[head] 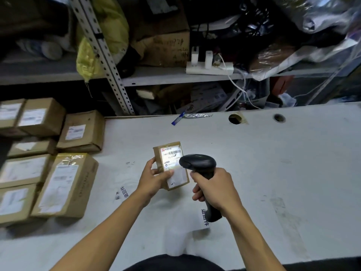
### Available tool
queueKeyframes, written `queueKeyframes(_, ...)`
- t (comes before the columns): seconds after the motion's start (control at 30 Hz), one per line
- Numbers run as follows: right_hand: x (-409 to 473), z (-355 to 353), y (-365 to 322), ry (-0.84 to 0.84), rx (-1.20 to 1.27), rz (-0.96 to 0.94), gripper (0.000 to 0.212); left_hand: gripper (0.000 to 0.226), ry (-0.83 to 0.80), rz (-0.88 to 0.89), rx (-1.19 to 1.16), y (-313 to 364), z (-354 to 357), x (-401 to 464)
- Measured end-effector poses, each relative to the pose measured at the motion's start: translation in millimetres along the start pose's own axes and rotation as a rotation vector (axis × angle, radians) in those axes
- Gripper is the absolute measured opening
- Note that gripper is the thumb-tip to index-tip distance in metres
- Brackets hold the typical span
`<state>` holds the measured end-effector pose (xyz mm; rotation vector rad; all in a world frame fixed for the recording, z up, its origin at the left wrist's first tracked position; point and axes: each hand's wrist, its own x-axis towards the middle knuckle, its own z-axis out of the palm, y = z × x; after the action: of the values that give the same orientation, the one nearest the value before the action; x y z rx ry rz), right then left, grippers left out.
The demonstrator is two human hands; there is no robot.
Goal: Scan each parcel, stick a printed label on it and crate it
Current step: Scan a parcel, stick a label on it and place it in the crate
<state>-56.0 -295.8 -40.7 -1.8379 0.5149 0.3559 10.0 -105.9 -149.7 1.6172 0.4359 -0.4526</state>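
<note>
My left hand [154, 178] grips a small brown cardboard parcel [172, 163] by its left side and lower face, tilted up above the white table [273, 163]. A white shipping label with a barcode covers the parcel's top and is lit brightly. My right hand [214, 189] is wrapped round the handle of a black handheld barcode scanner [198, 163]. The scanner's head points at the label from the right, almost touching the parcel.
Several labelled brown parcels [66, 184] lie stacked along the table's left side. Metal shelving [109, 59] crowded with boxes, bags and a white power strip [209, 68] rises behind the table. A blue pen [178, 118] and two cable holes [235, 118] sit near the far edge.
</note>
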Motion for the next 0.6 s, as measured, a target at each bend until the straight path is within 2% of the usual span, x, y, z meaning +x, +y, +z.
queueKeyframes(0.47, 11.2, -11.6, 21.1, 0.036, 0.098, 0.067, 0.025, 0.072, -0.014, -0.089, -0.055, -14.2, 7.8, 12.4)
queueKeyframes(0.6, 24.7, -17.7, 56.6, 0.144, -0.039, 0.126, 0.029, 0.045, 0.016, -0.097, 0.091, -14.2, 6.4, 14.2)
